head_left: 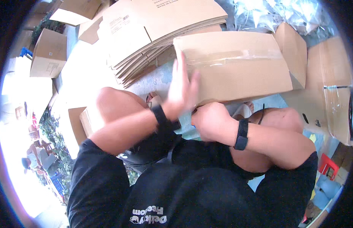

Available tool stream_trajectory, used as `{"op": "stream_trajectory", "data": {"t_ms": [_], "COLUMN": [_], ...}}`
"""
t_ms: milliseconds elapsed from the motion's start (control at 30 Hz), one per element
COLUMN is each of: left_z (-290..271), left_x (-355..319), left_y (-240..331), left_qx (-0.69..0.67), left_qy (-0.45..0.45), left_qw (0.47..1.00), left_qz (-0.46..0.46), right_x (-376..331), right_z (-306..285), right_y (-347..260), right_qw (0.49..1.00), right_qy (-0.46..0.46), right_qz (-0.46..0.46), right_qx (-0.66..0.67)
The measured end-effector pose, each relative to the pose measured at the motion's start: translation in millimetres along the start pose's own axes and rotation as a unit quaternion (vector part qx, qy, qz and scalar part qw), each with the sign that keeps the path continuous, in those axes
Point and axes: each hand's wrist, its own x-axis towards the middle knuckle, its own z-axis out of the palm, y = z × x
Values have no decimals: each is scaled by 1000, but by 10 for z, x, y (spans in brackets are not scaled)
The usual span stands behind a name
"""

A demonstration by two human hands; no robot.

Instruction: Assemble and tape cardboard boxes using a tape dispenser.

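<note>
A brown cardboard box lies in front of my knees, with clear tape along its upper face. My left hand, smeared by motion, is at the box's left end with its fingers stretched out. Whether its palm touches the cardboard, I cannot tell. Just below the box's near left corner, my right hand is closed in a fist. A small dark and orange bit shows at its fingers, but what the fist holds is mostly hidden.
Flattened cartons are stacked beyond my left hand. Clear plastic bags lie at the far right, and a large taped carton stands right. An open box is at the far left. A red plastic item sits at lower right.
</note>
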Motion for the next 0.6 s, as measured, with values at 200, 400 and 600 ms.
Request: {"op": "stream_trajectory", "data": {"t_ms": [200, 400, 600], "left_z": [46, 254, 155], "left_x": [-245, -49, 444], "left_y": [54, -306, -288], "left_qx": [-39, -142, -145], "left_qy": [-50, 14, 44], "left_qw": [995, 986, 971], "left_qz": [78, 88, 183], "right_x": [-251, -665, -973], "right_z": [11, -1304, -1016], "right_y": [178, 922, 2934], "right_qw": [995, 943, 800], "right_qy": [-45, -4, 332], "right_qz": [0, -20, 217], "right_qx": [-94, 331, 450]}}
